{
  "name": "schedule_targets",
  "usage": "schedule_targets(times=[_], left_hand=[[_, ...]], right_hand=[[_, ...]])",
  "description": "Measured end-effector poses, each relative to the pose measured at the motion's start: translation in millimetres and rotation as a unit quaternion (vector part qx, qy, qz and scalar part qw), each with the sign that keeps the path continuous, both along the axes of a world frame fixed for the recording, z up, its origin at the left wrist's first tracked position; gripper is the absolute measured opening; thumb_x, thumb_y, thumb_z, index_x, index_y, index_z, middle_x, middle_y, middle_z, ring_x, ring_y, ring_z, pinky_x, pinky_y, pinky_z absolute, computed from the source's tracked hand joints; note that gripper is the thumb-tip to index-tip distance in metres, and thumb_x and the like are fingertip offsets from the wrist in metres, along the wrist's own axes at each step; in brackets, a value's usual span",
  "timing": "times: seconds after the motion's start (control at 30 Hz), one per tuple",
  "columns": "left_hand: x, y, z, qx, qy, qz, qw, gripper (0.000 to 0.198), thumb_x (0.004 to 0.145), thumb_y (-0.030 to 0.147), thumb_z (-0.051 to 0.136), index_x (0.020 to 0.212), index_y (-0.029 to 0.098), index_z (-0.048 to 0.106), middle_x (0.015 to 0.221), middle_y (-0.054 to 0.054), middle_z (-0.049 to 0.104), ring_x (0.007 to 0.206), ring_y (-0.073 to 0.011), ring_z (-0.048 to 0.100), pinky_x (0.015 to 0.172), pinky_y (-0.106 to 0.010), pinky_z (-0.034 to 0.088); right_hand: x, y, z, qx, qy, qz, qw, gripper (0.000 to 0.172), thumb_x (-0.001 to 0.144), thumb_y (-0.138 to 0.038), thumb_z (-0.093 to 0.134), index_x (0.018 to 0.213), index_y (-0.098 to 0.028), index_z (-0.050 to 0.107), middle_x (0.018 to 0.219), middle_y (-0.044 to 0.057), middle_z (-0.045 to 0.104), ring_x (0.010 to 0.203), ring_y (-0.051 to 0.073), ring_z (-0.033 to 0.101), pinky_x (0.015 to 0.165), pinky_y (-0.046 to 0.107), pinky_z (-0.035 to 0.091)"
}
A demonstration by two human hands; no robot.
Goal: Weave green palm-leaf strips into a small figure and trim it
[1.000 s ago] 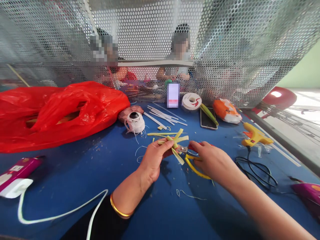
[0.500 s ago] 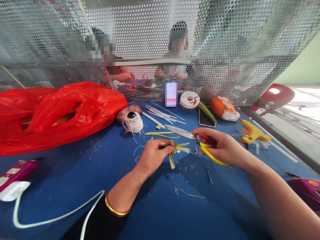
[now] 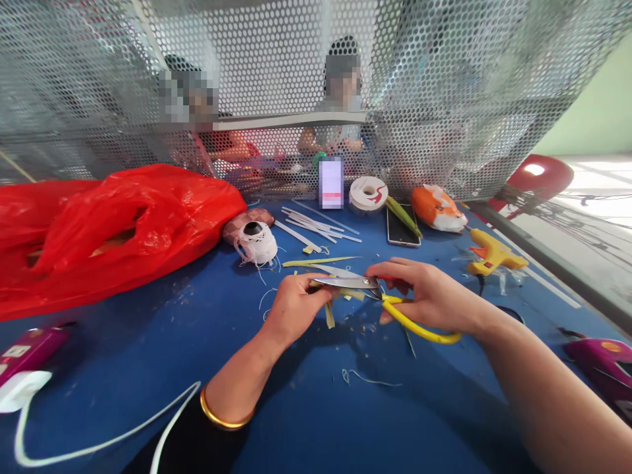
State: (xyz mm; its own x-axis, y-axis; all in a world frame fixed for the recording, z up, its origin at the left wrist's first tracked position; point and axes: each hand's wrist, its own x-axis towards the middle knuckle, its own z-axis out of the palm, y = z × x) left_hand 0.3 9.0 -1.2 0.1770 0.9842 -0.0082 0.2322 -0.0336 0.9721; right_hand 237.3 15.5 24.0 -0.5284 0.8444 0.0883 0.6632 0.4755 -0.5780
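Observation:
My left hand (image 3: 295,305) pinches a small bundle of yellow-green leaf strips (image 3: 330,315) just above the blue table (image 3: 306,401). My right hand (image 3: 429,296) grips yellow-handled scissors (image 3: 375,289), whose steel blades point left and lie across the strips, right by my left fingers. Loose strips (image 3: 320,261) lie on the table just beyond the hands. A gold bangle sits on my left wrist.
A red plastic bag (image 3: 108,227) fills the left. A spool of white thread (image 3: 255,242), pale strips (image 3: 316,227), a tape roll (image 3: 368,194), a phone (image 3: 402,232) and a yellow glue gun (image 3: 491,258) lie behind. Two people sit beyond the perforated metal screen (image 3: 444,99).
My right hand has swung the scissors from under the bundle up and then down to the left, so the blades now lie across the strips. My left hand has kept hold of the bundle.

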Motion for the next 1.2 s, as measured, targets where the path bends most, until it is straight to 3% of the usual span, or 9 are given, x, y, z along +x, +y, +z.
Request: schedule_targets(times=[0.83, 1.07, 1.2], left_hand=[[-3.9, 2.8, -5.0, -0.011, -0.026, -0.023, 0.999, 0.011, 0.073, 0.026, 0.070, 0.078, 0.020, 0.078, 0.073, -0.004, 0.071, 0.075, -0.0210, 0.061, 0.075, -0.032, 0.046], [-2.7, 0.8, 1.7, -0.026, -0.047, -0.032, 0.998, 0.009, 0.073, 0.024, 0.069, 0.074, 0.021, 0.078, 0.079, -0.005, 0.073, 0.079, -0.0200, 0.062, 0.077, -0.032, 0.046], [0.6, -2.0, 5.9, -0.067, -0.098, -0.006, 0.993, 0.008, 0.071, 0.026, 0.072, 0.073, 0.020, 0.078, 0.087, -0.006, 0.075, 0.079, -0.0185, 0.064, 0.081, -0.032, 0.046]], right_hand=[[8.4, 4.1, 2.9, -0.027, 0.024, 0.030, 0.999, 0.057, 0.070, -0.051, 0.075, 0.118, -0.022, 0.069, 0.075, -0.001, 0.059, 0.062, 0.012, 0.048, 0.057, 0.023, 0.040], [7.8, 4.4, -2.6, -0.048, 0.044, -0.012, 0.998, 0.058, 0.067, -0.054, 0.077, 0.114, -0.022, 0.071, 0.076, -0.002, 0.063, 0.066, 0.015, 0.052, 0.059, 0.024, 0.042], [6.1, 7.6, -7.3, 0.010, 0.024, -0.085, 0.996, 0.051, 0.073, -0.050, 0.070, 0.116, -0.021, 0.070, 0.078, 0.001, 0.068, 0.070, 0.018, 0.058, 0.061, 0.026, 0.044]])
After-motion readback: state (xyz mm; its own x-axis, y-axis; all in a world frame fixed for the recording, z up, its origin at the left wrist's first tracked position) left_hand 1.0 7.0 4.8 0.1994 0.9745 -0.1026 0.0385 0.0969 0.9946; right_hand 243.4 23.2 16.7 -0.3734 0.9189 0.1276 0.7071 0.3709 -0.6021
